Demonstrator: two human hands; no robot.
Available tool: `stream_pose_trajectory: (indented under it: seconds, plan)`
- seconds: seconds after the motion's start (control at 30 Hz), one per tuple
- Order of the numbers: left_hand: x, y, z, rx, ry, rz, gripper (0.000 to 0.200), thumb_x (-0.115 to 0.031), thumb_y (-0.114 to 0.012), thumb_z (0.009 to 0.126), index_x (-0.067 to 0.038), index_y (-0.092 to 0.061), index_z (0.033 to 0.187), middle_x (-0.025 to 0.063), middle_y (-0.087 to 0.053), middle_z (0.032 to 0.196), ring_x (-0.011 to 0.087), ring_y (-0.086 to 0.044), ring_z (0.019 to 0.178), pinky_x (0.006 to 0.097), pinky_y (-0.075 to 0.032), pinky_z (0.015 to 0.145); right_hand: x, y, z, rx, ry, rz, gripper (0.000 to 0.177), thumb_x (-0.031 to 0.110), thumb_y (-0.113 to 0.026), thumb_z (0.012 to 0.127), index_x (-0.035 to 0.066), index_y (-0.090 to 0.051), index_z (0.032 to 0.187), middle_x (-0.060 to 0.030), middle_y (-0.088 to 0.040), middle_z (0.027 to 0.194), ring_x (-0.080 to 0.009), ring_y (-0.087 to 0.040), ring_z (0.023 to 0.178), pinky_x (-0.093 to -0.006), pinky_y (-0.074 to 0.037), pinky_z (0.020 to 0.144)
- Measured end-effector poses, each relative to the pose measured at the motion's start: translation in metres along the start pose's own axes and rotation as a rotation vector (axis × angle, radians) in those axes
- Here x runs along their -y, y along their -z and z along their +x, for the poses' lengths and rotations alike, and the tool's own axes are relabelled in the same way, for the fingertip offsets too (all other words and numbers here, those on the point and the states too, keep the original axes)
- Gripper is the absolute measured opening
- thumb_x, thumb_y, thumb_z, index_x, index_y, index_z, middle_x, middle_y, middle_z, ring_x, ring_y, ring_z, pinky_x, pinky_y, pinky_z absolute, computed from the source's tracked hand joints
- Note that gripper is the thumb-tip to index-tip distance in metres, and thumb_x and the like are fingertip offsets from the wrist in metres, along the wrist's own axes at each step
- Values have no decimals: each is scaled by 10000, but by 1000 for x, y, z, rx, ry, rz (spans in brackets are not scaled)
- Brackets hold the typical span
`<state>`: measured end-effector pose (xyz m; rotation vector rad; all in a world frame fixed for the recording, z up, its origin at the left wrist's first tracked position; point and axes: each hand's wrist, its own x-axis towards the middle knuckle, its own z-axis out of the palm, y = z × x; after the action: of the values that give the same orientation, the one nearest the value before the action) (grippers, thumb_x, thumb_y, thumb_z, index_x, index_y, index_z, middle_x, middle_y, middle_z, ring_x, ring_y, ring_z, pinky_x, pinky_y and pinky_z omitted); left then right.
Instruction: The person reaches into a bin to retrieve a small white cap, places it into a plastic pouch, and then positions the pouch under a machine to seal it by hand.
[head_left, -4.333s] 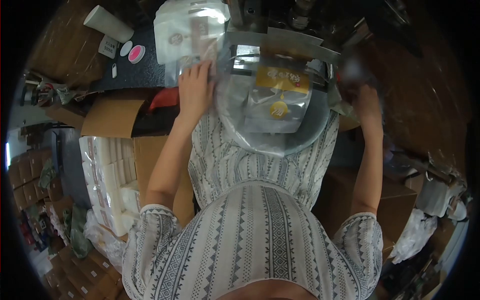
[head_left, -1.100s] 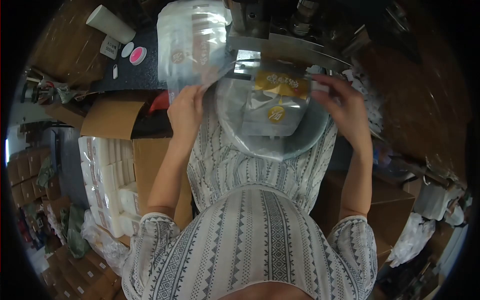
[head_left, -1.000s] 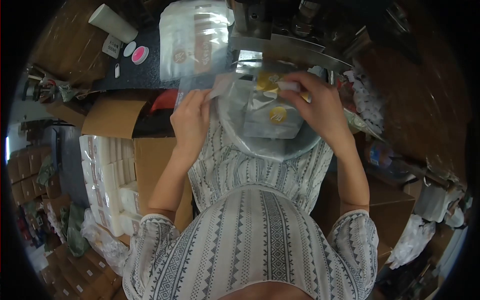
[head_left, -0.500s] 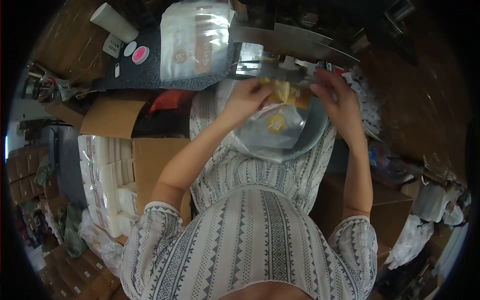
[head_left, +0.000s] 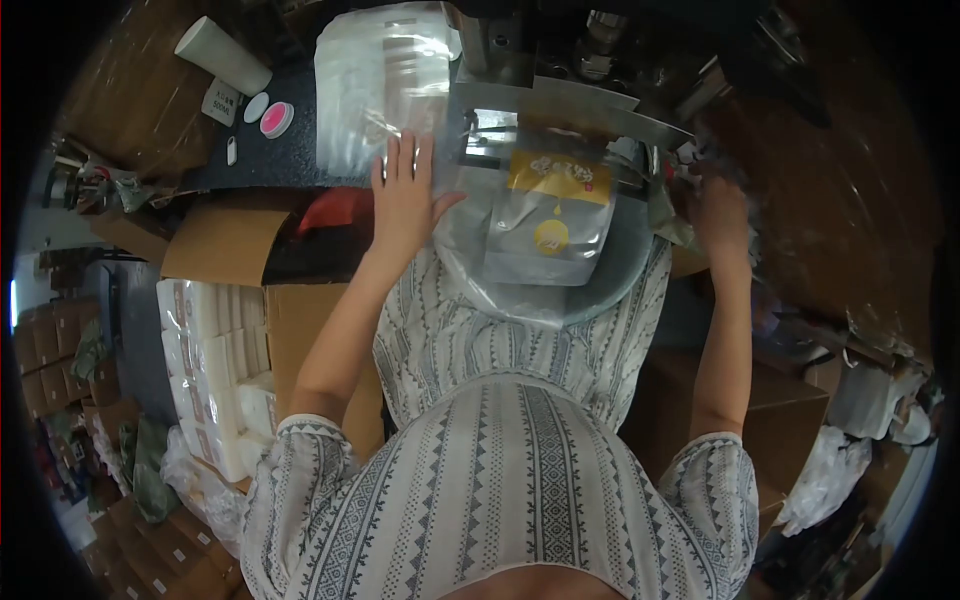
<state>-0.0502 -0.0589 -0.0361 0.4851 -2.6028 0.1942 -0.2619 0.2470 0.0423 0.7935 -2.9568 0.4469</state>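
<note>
My left hand (head_left: 405, 195) lies with its fingers spread on the lower edge of a stack of clear plastic bags (head_left: 370, 90). A silver pouch with a yellow label (head_left: 552, 220) hangs upright at the metal edge of a machine (head_left: 590, 115), over a round pale basin (head_left: 625, 245) on my lap. Off to the right, my right hand (head_left: 722, 210) reaches among small white items (head_left: 690, 155) beside the machine. Its fingers are blurred and dark, so what they hold is unclear.
A white cup (head_left: 222, 55) and a pink round tub (head_left: 276, 120) stand on the dark table at the upper left. Below is an open cardboard box (head_left: 225, 238) beside stacked white packs (head_left: 200, 370). Another carton (head_left: 770, 420) stands at the right.
My left hand has left the pouch and moved left onto the stack of bags. My right hand has moved right, away from the pouch, which stays at the machine.
</note>
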Motion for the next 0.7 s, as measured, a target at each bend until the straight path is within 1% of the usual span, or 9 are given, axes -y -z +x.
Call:
stream_pose_trajectory:
  seconds: [0.07, 0.23, 0.3, 0.4, 0.47, 0.53, 0.57, 0.67, 0.7]
  plan:
    - [2, 9, -9, -11, -45, -135, 504, -155, -656, 806, -67, -493, 1275, 164, -524, 1272, 346, -504, 1132, 406, -356, 974, -3, 2, -4, 42, -16, 52, 281, 64, -634, 754, 8, -628, 1030, -216, -637, 1018, -384, -602, 979, -437, -473, 847]
    - [14, 16, -16, 48, 74, -201, 523, -41, -634, 749, -91, -515, 1256, 109, -566, 1222, 286, -543, 1077, 394, -370, 928, -15, 2, -6, 40, 221, 47, 220, 42, -626, 743, 0, -647, 957, -191, -649, 889, -394, -616, 881, -437, -488, 792]
    - [15, 18, -14, 20, 76, -201, 512, -16, -622, 738, -98, -535, 1236, 88, -589, 1187, 270, -560, 1046, 391, -378, 909, -15, 5, -3, 86, 167, 4, 214, 53, -632, 738, 12, -651, 947, -181, -638, 937, -379, -610, 902, -440, -487, 799]
    - [16, 29, -8, -23, 58, -233, 357, -17, -610, 766, -89, -613, 1116, 84, -638, 1034, 265, -590, 965, 374, -382, 892, -11, 13, -3, 86, 171, -85, 185, 68, -636, 747, 26, -655, 926, -167, -624, 989, -358, -608, 907, -436, -488, 785]
    - [16, 39, -5, 35, 84, -257, 188, -37, -607, 801, -72, -658, 978, 97, -643, 882, 295, -612, 850, 370, -434, 796, -6, 16, -7, 36, 225, -132, 163, 73, -635, 761, 27, -655, 916, -163, -620, 993, -351, -612, 891, -428, -491, 765]
    - [11, 44, -10, 26, 162, -378, 142, -57, -611, 814, -67, -660, 948, 106, -633, 850, 310, -611, 805, 375, -450, 737, -1, 19, -12, -165, 130, 151, 132, 85, -641, 792, 19, -650, 906, -149, -618, 958, -325, -617, 855, -391, -495, 724]
    - [8, 48, -12, 16, 237, -497, 101, -77, -616, 828, -63, -662, 917, 116, -624, 818, 326, -611, 761, 381, -467, 678, 5, 23, -12, -163, 133, 151, 132, 85, -641, 792, 19, -650, 906, -149, -618, 958, -325, -617, 855, -391, -495, 724]
    - [-22, 71, -12, -25, 191, -578, 89, -82, -634, 819, -64, -656, 904, 114, -619, 813, 332, -607, 718, 383, -475, 601, 38, 31, -20, -87, 104, 500, 169, 80, -673, 799, 23, -650, 957, -111, -613, 937, -245, -616, 760, -321, -504, 707]
    - [-30, 77, -11, -22, 193, -576, 89, -82, -634, 819, -64, -656, 904, 114, -619, 813, 332, -607, 718, 383, -475, 601, 53, 29, -23, -14, 254, 611, 177, 55, -678, 795, 26, -654, 968, -97, -613, 943, -226, -616, 773, -311, -505, 711]
